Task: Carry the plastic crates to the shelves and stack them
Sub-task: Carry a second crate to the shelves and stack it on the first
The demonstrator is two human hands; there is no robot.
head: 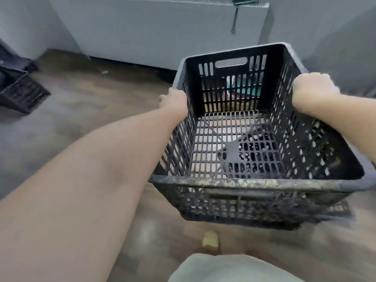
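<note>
black plastic crate hung in the air above the brown floor, open side up and tipped a little toward the camera, its long axis running away from the person toward the pale wall ahead. its near short end was lowest in view and its far short end, with a slot handle cut through it, was highest. the crate was slotted on every side and across its base, so light patches of floor and some coloured items beyond the far end showed through the openings; what those items were could not be told. the near rim was scuffed and smeared with pale grime, and the inside was bare.

the crate sat between the two hands. the left hand was curled shut over the left long rim, near the far end, fingers hidden on the outer side. the right hand was closed in a fist over the right long rim, roughly opposite the left. both forearms reached forward along the crate's sides.

another dark slotted crate lay on the floor at the far left, well apart from the held one. a yellowish shoe tip showed below the crate's near end.
</note>
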